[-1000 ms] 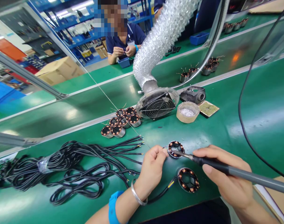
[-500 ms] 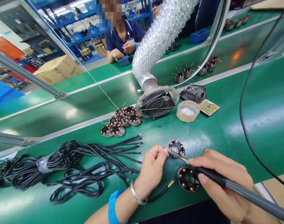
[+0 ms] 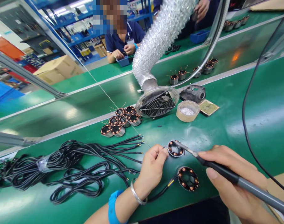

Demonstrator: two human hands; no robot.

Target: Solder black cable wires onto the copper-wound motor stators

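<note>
My left hand (image 3: 153,163) is pinched at the left rim of a copper-wound ring (image 3: 169,152); what its fingertips hold is too small to name. A soldering iron (image 3: 232,174) is in my right hand (image 3: 235,180), its tip over the top of that ring. Nearer to me lies a second wound ring (image 3: 188,179), with a black cable (image 3: 160,193) showing yellow wire at its left. Left of my left hand, bundles of black cables (image 3: 69,158) have their stripped ends toward the hand.
Several wound rings (image 3: 117,129) stand by the fan of a fume duct (image 3: 158,105). A round solder pot (image 3: 187,112), a yellowish pad (image 3: 209,108) and a black holder (image 3: 193,93) sit right of it. A person (image 3: 124,40) works opposite; a black cord (image 3: 245,124) hangs at right.
My right hand and the iron have moved right, and the tip has shifted from the ring's left side to its top. Rings on the strip beyond have moved left. Another person's hand has appeared at upper right.
</note>
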